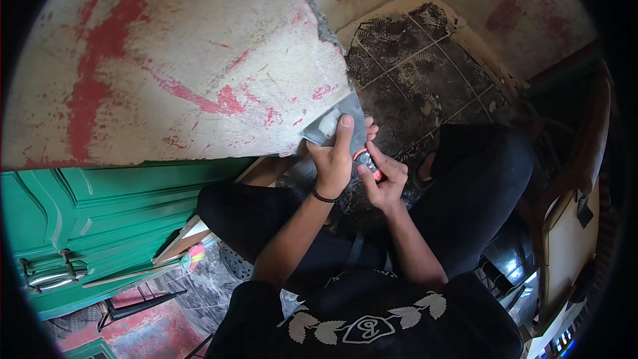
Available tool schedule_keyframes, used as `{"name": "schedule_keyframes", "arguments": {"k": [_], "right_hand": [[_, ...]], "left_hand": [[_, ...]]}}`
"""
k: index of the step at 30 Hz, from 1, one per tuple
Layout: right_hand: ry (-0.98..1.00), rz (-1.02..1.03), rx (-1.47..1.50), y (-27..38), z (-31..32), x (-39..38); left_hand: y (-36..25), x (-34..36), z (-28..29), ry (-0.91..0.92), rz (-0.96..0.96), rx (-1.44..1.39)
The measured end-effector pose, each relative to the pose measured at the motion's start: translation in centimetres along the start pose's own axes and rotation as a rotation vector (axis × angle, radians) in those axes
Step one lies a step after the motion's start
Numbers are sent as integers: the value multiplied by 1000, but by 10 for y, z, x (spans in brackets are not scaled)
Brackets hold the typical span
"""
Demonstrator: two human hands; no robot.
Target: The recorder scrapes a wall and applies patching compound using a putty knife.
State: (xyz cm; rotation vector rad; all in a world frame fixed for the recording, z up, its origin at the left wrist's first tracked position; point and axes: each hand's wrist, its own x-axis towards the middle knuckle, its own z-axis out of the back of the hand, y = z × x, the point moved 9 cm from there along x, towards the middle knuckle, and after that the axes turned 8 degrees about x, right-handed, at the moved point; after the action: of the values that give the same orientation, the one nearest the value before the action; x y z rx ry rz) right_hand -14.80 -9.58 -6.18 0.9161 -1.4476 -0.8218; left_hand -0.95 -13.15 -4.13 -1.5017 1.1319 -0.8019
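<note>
A wide metal scraper [359, 134] has its blade against the lower edge of a whitish wall [219, 40] with red paint remnants. My left hand [334, 163], with a dark beaded bracelet at the wrist, is closed on the blade, thumb lying along its face. My right hand [385, 185] is wrapped round the scraper's red and black handle [367, 163]. A pale smear shows on the blade. Where the blade's edge meets the wall is partly hidden.
Rough broken plaster [318, 16] edges the wall. Beyond lies a dusty dark tiled floor [425, 70]. A green panelled door [133, 203] with a metal handle is at left, a wooden chair [578, 179] at right. My bent legs flank my hands.
</note>
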Motion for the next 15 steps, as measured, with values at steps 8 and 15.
{"name": "schedule_keyframes", "arguments": {"k": [8, 15], "right_hand": [[33, -36, 31, -9, -21, -35], [50, -69, 11, -22, -21, -50]], "left_hand": [[12, -18, 27, -101, 18, 36], [50, -27, 50, -199, 94, 75]]}}
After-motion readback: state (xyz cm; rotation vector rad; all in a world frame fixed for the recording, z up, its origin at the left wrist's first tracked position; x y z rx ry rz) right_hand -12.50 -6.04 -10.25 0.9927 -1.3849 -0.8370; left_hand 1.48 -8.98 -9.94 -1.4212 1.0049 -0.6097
